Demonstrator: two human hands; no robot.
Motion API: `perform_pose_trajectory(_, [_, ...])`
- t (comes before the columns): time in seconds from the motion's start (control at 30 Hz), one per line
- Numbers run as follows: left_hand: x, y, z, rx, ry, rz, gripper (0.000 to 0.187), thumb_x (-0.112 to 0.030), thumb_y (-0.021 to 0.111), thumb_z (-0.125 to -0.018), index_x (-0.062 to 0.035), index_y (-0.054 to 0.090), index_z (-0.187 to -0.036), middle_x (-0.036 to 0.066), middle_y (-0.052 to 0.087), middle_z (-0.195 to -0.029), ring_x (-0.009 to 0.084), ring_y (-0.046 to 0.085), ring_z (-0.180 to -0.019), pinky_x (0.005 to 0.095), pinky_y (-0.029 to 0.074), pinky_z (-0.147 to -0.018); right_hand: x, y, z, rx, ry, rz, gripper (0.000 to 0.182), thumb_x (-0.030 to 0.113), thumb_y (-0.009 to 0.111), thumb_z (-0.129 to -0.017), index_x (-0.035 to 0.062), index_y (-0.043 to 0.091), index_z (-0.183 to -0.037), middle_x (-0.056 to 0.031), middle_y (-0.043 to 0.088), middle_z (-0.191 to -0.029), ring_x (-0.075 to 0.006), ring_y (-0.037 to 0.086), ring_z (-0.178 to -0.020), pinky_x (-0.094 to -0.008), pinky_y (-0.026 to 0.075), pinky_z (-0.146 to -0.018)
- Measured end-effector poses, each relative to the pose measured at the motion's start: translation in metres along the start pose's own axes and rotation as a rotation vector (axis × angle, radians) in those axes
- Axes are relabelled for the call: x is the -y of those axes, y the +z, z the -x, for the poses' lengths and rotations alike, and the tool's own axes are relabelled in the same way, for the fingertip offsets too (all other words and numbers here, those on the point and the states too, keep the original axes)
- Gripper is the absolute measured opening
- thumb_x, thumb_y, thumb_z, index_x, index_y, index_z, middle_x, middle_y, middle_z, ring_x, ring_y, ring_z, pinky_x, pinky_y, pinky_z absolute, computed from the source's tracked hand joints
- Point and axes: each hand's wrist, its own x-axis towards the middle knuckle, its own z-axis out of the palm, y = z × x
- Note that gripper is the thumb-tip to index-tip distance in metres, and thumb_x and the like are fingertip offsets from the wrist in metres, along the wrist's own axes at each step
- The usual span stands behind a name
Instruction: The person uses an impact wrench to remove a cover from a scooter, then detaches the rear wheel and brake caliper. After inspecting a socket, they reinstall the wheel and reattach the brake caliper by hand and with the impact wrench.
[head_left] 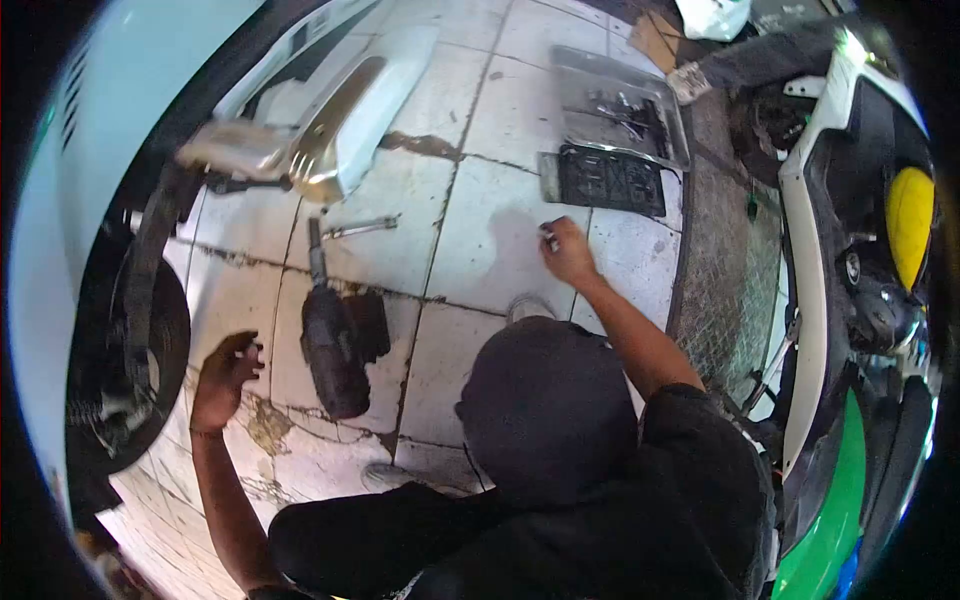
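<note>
My left hand (226,382) is at the left, fingers apart and slightly curled, near the wheel; I see nothing clearly held in it. My right hand (568,252) is closed on a small metal piece (548,238) above the tiles, just below the black tool case (612,181). Between my hands, a dark power tool (338,350) with a long metal nose lies on the floor. A metal wrench or socket bar (364,228) rests near its tip. A metal tray (622,140) behind the case bears several tools.
At the left stands a light vehicle body with a black wheel (155,350). White and gold panels (345,130) lie at the upper left. A partly stripped vehicle with a white frame (800,300), a yellow part (908,228) and a green panel (835,510) is at the right.
</note>
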Motion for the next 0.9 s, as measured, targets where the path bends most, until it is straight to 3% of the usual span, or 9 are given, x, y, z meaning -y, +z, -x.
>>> perform_pose_trajectory(0.03, [-0.01,0.002,-0.002,0.032,-0.045,-0.063,0.045,-0.03,0.06,-0.095,0.0009,0.055,-0.127,0.011,0.065,-0.109,0.0162,0.064,-0.086,0.0307,0.052,-0.076,-0.021,-0.014,-0.011,-0.13,-0.091,0.126,0.024,0.006,0.068,-0.078,-0.0002,0.064,-0.1,-0.0179,0.058,-0.091,-0.0376,0.059,-0.096,-0.0448,0.049,-0.084])
perform_pose_trajectory(0.13, [-0.03,-0.002,0.0,0.133,-0.113,-0.195,0.041,-0.029,0.058,-0.097,0.0048,0.057,-0.12,0.014,0.068,-0.1,0.0177,0.064,-0.087,0.031,0.051,-0.077,-0.07,-0.069,-0.074,-0.46,-0.045,0.346,0.027,0.008,0.066,-0.076,0.0026,0.063,-0.103,-0.0169,0.058,-0.102,-0.0377,0.053,-0.106,-0.0462,0.043,-0.088])
perform_pose_trajectory(0.17, [-0.074,0.008,0.004,0.143,-0.198,-0.425,0.036,-0.027,0.058,-0.097,0.0049,0.06,-0.114,0.014,0.068,-0.097,0.0186,0.065,-0.087,0.0324,0.051,-0.077,-0.07,-0.091,-0.092,-0.562,-0.012,0.44,0.029,0.01,0.066,-0.076,0.0034,0.063,-0.104,-0.0166,0.059,-0.107,-0.0369,0.051,-0.11,-0.0475,0.041,-0.091])
perform_pose_trajectory(0.3, [-0.142,0.047,0.02,-0.11,-0.189,-0.935,0.021,-0.015,0.061,-0.091,0.0036,0.063,-0.102,0.018,0.065,-0.089,0.0306,0.066,-0.082,0.0385,0.05,-0.075,-0.12,-0.091,-0.126,-0.363,0.065,0.481,0.038,0.015,0.065,-0.077,0.0065,0.063,-0.114,-0.0133,0.059,-0.116,-0.0324,0.048,-0.117,-0.0524,0.035,-0.096])
perform_pose_trajectory(0.33, [-0.168,0.067,0.015,-0.09,-0.124,-0.909,0.021,-0.013,0.061,-0.09,0.0039,0.063,-0.102,0.018,0.065,-0.089,0.0305,0.066,-0.081,0.0384,0.05,-0.074,-0.128,-0.085,-0.13,-0.248,0.085,0.461,0.04,0.016,0.064,-0.077,0.0075,0.063,-0.117,-0.012,0.059,-0.117,-0.0316,0.048,-0.117,-0.0536,0.034,-0.096])
perform_pose_trajectory(0.43, [-0.228,0.114,-0.011,0.069,-0.026,-0.679,0.021,-0.007,0.06,-0.087,0.004,0.062,-0.105,0.018,0.064,-0.088,0.0312,0.066,-0.081,0.0382,0.05,-0.075,-0.109,-0.087,-0.119,-0.262,0.133,0.434,0.04,0.016,0.064,-0.077,0.0094,0.064,-0.117,-0.0115,0.059,-0.117,-0.0318,0.048,-0.117,-0.0524,0.034,-0.097])
perform_pose_trajectory(0.63, [-0.245,0.139,-0.058,0.266,0.143,-0.844,0.029,-0.006,0.065,-0.083,0.0017,0.06,-0.111,0.02,0.063,-0.096,0.0356,0.064,-0.09,0.0397,0.05,-0.079,-0.132,-0.121,-0.179,-0.281,0.25,0.375,0.036,0.02,0.067,-0.078,0.0103,0.066,-0.112,-0.0157,0.061,-0.116,-0.0389,0.05,-0.115,-0.0487,0.044,-0.092])
perform_pose_trajectory(0.77, [-0.245,0.149,-0.069,0.31,0.15,-0.855,0.032,-0.007,0.066,-0.083,0.0009,0.059,-0.112,0.019,0.062,-0.101,0.0344,0.063,-0.094,0.0395,0.049,-0.081,-0.153,-0.11,-0.264,-0.265,-0.063,0.506,0.033,0.023,0.067,-0.079,0.0143,0.068,-0.111,-0.0089,0.062,-0.109,-0.0352,0.053,-0.107,-0.0507,0.043,-0.09])
perform_pose_trajectory(0.9, [-0.243,0.156,-0.07,0.311,0.151,-0.871,0.034,-0.012,0.067,-0.083,-0.0002,0.059,-0.114,0.02,0.062,-0.103,0.0368,0.061,-0.098,0.0433,0.049,-0.085,-0.144,-0.095,-0.293,-0.018,-0.009,0.744,0.03,0.026,0.064,-0.085,0.0147,0.068,-0.112,-0.0058,0.064,-0.11,-0.0297,0.053,-0.109,-0.0493,0.041,-0.092])
